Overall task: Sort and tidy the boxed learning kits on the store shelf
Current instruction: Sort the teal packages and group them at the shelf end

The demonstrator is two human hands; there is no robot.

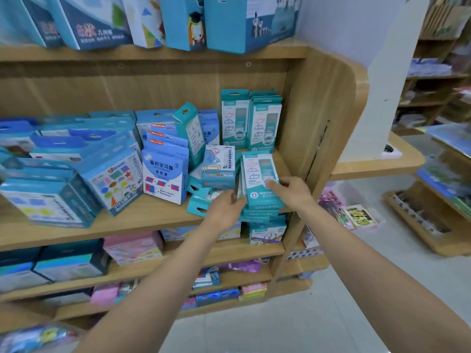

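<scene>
Teal kit stack [260, 184] is sitting at the wooden shelf's [142, 220] front-right edge w/ both hands clamping it: left hand [226, 207], right hand [293, 191]. Risk: lower boxes, overhanging the edge, may be sliding off if grip loosens.

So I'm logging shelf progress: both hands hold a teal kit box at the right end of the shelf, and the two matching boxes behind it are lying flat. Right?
Not quite. In the head view both hands, left hand and right hand, do hold the teal kit box, but the two matching boxes behind it stand upright against the shelf's back, not flat.
</scene>
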